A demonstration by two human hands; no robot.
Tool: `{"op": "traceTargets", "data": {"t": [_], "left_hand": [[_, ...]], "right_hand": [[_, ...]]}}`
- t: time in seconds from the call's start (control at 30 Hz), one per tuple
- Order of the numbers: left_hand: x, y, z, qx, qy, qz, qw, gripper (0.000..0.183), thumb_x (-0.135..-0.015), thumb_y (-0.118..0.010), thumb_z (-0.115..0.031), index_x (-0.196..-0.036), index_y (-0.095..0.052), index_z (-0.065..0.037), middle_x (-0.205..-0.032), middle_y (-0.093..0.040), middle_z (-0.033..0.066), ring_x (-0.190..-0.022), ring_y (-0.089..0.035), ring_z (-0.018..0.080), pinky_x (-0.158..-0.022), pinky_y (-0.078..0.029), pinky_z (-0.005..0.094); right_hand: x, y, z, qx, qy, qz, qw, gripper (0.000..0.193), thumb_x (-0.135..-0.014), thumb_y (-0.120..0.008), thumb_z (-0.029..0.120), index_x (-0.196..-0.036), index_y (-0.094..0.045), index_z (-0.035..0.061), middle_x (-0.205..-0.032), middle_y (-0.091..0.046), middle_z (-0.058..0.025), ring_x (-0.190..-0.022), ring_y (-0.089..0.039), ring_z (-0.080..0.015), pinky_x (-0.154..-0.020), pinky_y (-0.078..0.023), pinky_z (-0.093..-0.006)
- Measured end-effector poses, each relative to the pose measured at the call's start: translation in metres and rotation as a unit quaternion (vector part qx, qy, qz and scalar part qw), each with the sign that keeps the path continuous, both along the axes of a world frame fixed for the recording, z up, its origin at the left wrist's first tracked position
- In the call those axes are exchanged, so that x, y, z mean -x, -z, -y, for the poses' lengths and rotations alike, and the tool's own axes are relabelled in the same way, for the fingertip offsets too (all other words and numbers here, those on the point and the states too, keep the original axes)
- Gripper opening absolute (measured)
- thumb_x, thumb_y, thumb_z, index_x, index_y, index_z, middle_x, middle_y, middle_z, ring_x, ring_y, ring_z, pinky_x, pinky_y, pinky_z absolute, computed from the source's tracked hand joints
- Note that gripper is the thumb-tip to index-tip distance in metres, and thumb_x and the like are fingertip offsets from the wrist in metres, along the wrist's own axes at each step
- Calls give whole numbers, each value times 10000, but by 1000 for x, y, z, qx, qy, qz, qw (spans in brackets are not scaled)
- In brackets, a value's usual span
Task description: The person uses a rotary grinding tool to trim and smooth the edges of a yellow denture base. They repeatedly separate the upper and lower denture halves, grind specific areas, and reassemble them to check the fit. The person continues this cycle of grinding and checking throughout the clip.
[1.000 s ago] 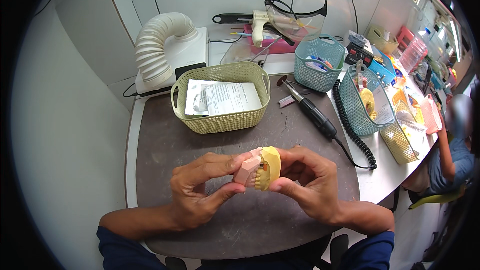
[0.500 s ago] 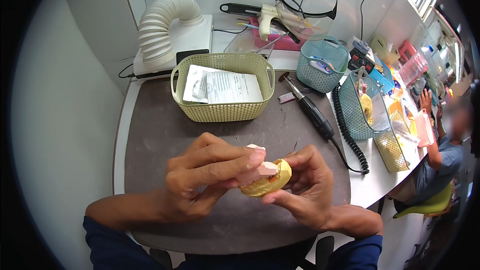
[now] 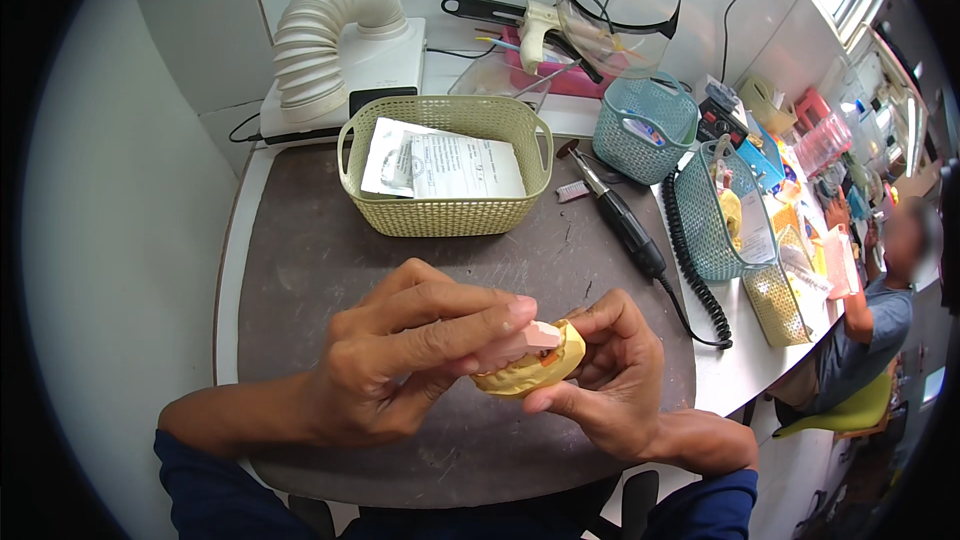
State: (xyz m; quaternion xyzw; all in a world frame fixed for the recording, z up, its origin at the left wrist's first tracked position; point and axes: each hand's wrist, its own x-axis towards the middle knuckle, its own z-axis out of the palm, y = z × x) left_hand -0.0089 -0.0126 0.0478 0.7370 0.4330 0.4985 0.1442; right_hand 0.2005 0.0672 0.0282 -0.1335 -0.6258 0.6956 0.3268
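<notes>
Between the two hands, over the brown board (image 3: 400, 475), sit two tooth models: a pink one (image 3: 517, 342) on top and a yellow one (image 3: 520, 378) under it. The left hand (image 3: 400, 350) pinches the pink model, with its long fingers laid over the top and its thumb lower down. The right hand (image 3: 605, 365) holds the yellow model by its right end, thumb on the near side and a finger on the far side. Both grips are narrow, just as wide as the pieces. With one piece in each hand, each can probably be tipped on its own, and the thumbs likely keep them from slipping down.

Both arms come in from the lower corners with elbows out, and the hands meet in the middle, maybe so the eyes can look right down at the models. The left hand is tipped over its piece; the right hand comes from the side.

Past the grip stands a green basket (image 3: 445, 219) with papers (image 3: 465, 168) inside. Right of it, and farther off than the fingers, lies a black hand drill (image 3: 630, 230), likely put there for the right hand to reach.
</notes>
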Motion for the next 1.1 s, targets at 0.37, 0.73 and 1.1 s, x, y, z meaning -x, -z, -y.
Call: {"op": "traceTargets", "data": {"t": [0.37, 0.73, 1.1], "left_hand": [[-2, 11, -5, -49, 2, 28, 998, 346, -814, -678, 27, -1155, -662, -32, -1084, -696, 160, -941, -661, 249, -797, -522, 337], [3, 12, 0, -227, 0, -129, 965, 253, -780, -758, -36, -992, -631, -91, -1076, -684, 118, -1009, -688, 293, -876, -572, 383], [1, 16, 3, -351, 7, -201, 915, 142, -754, -756, -41, -809, -629, -75, -992, -646, 28, -977, -692, 219, -907, -585, 333]], "right_hand": [[-1, 5, 1, -106, 65, 11, 992, 582, -684, -871, 32, -1088, -454, 2, -1014, -623, -141, -897, -627, -137, -798, -512, -269], [1, 7, -15, -531, 174, -70, 826, 463, -686, -824, -11, -1080, -580, -27, -986, -668, -183, -860, -705, -306, -694, -602, -340], [-5, 4, -24, -636, 132, -122, 750, 291, -759, -715, -14, -1004, -561, -43, -1023, -629, -207, -896, -690, -392, -719, -625, -379]]}}
